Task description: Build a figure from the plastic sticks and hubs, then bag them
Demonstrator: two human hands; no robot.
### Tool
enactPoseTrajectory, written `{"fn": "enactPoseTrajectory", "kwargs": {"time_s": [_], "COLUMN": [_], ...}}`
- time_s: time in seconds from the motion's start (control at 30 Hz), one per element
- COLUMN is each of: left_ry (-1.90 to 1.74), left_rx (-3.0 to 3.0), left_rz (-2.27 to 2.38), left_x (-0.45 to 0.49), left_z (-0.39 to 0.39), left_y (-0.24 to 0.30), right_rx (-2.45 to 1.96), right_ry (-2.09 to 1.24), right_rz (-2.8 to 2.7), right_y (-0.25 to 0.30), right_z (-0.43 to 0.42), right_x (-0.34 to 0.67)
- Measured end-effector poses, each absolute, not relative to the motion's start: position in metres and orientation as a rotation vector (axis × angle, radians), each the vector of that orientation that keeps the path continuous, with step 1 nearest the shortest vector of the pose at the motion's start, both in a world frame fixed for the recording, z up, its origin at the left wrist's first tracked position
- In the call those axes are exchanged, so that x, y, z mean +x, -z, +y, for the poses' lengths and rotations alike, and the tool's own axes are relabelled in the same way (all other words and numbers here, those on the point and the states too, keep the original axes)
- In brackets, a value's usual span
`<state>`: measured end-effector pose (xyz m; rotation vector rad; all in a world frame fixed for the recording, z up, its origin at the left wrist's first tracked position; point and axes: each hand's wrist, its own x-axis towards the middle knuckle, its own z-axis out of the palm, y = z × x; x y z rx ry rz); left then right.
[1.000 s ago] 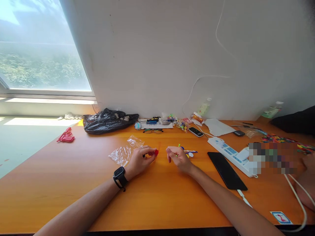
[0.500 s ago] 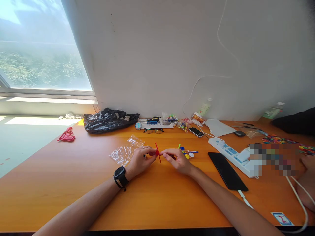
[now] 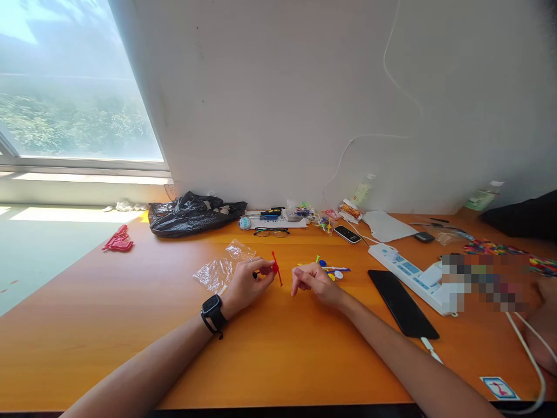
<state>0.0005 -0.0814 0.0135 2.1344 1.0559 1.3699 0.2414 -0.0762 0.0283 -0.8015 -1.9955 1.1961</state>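
Over the middle of the table, my left hand (image 3: 250,281) pinches a thin red plastic stick with a small round hub (image 3: 277,268) between thumb and fingers. The stick points up and down at a slant. A dark watch is on that wrist. My right hand (image 3: 315,283) is a short gap to the right, apart from the red piece. Its fingers are curled in, the index bent downward and the thumb against it, with nothing visible in them. Just behind it lie small plastic sticks and discs (image 3: 338,274) in blue, white, yellow and green, partly hidden by the hand.
Clear plastic wrap (image 3: 213,271) lies beyond my left hand. A black bag (image 3: 191,215), glasses (image 3: 271,232) and small bagged parts line the wall. On the right are a phone (image 3: 402,302), a power strip (image 3: 409,276) and another person's arm (image 3: 542,319). A red plastic piece (image 3: 118,240) sits left.
My right hand has drawn back to the right, off the red piece, and its index finger now bends downward. The red stick has shifted slightly left in my left hand.
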Motion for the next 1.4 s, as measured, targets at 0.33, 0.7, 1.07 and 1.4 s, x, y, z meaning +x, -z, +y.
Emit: {"fn": "enactPoseTrajectory", "kwargs": {"time_s": [0.33,0.7,1.07,1.4], "left_ry": [-1.348,-1.379,-1.388,-1.378], "left_rx": [2.154,2.184,2.177,2.190], "left_rz": [1.038,1.036,1.027,1.038], "left_x": [0.0005,0.0009,0.0006,-0.0001], "left_z": [-0.0835,-0.0819,-0.0816,-0.0808], "left_y": [-0.0149,-0.0142,-0.0128,-0.0111], "right_rx": [-0.878,-0.969,-0.931,-0.949], "right_ry": [-1.103,-1.084,-1.089,-1.079], "right_rz": [-1.963,-1.857,-1.999,-1.951], "right_y": [-0.0294,-0.0282,-0.0309,-0.0342], "right_z": [-0.0754,-0.0766,-0.0774,-0.0783], "right_x": [0.2400,0.2372,0.2401,0.2384]}}
